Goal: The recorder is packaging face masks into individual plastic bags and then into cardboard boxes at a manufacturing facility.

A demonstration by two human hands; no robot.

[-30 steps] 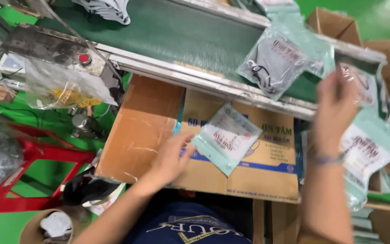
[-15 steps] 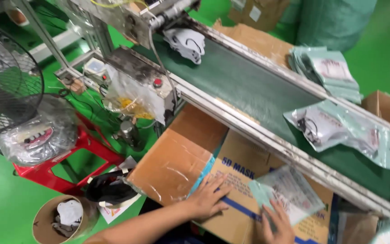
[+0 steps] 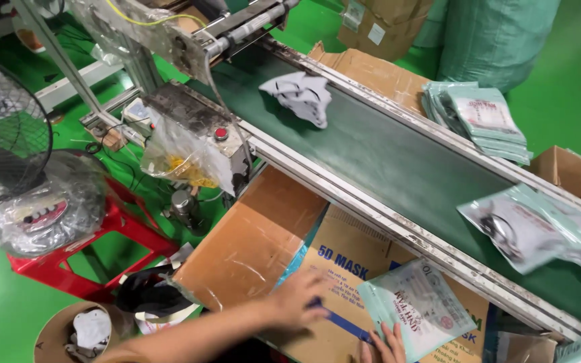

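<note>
left hand [image 3: 300,299] lies flat, open, on the cardboard box [image 3: 344,265]; right hand [image 3: 386,343], at its 4 o'clock, presses open fingers on a sealed mask packet [image 3: 419,309], below the green conveyor belt [image 3: 398,158].

The right hand [image 3: 386,344] has come down from the belt onto the mask packet [image 3: 419,308].

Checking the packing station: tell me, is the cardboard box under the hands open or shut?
Open: the cardboard box has one brown flap folded out, its bare inside up. The left hand rests on it.
</note>
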